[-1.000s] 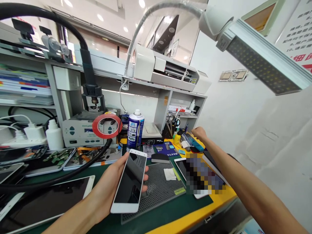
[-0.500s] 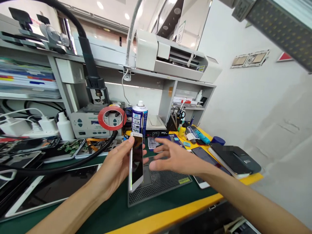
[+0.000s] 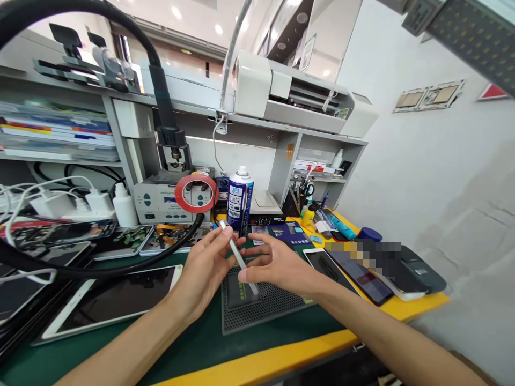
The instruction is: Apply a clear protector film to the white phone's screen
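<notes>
My left hand (image 3: pixel 207 262) is closed on a white-edged smartphone (image 3: pixel 238 256), thumb near its upper end. The phone is tilted, its narrow side edge facing me, so its screen is hidden. From the other side my right hand (image 3: pixel 277 266) curls around the phone, its thumb across the lower part of the edge and its fingertips close behind. Below both hands lies a dark perforated mat (image 3: pixel 269 305) with a flat dark rectangle (image 3: pixel 237 292) on it.
A white tablet (image 3: pixel 120 300) lies at left beneath a black hose (image 3: pixel 132 268). Behind stand a blue spray can (image 3: pixel 240 201), a red tape ring (image 3: pixel 179 199) and a grey rework station (image 3: pixel 151 201). More phones (image 3: pixel 358 273) lie at right on the yellow-edged bench (image 3: pixel 281 356).
The phone has turned from showing its dark screen to showing its edge. My right hand has closed in from the right onto it. The camera view has shifted slightly left.
</notes>
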Demonstrator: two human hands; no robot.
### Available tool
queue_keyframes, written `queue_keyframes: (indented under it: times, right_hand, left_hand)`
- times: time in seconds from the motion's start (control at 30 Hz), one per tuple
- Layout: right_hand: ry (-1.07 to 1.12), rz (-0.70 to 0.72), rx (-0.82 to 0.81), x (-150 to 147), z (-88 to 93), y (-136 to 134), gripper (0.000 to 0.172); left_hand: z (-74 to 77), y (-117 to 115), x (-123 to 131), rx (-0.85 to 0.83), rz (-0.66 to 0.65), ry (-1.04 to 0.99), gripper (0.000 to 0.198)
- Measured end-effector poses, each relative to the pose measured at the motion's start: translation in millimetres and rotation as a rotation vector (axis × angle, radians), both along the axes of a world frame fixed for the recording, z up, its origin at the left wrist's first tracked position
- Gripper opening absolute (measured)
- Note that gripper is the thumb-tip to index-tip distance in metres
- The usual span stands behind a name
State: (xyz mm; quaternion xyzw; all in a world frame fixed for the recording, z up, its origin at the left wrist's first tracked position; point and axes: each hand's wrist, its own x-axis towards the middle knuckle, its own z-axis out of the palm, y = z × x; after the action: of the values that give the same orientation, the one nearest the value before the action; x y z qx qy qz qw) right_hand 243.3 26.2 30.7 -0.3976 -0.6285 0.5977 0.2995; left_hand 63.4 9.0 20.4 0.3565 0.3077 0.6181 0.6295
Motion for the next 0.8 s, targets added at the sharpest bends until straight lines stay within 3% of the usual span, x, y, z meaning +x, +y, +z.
queue_keyframes:
  times: [0.13, 0.33, 0.47, 0.63, 0.8]
  right_hand:
    - [-0.128, 0.072, 0.039, 11.9, 11.9, 7.4, 0.109]
    - [-0.518, 0.253, 0.426, 34.7, 19.6, 16.7, 0.089]
    - [-0.743, 0.379, 0.604, 32.4, 20.4, 17.0, 0.080]
    - [-0.879, 0.515, 0.629, 28.2, 20.9, 20.0, 0.085]
    - [-0.938, 0.542, 0.587, 27.8, 21.1, 17.7, 0.093]
  left_hand:
    - [2.5, 7.4, -15.0, 0.085, -0.067, 0.177, 0.027]
    - [9.4, 15.7, -37.3, 0.205, 0.112, 0.504, 0.041]
    - [7.0, 15.3, -39.4, 0.248, 0.105, 0.800, 0.041]
    - [2.2, 16.5, -43.4, 0.339, -0.042, 1.048, 0.040]
    - [0.4, 18.7, -47.9, 0.380, -0.067, 1.168, 0.043]
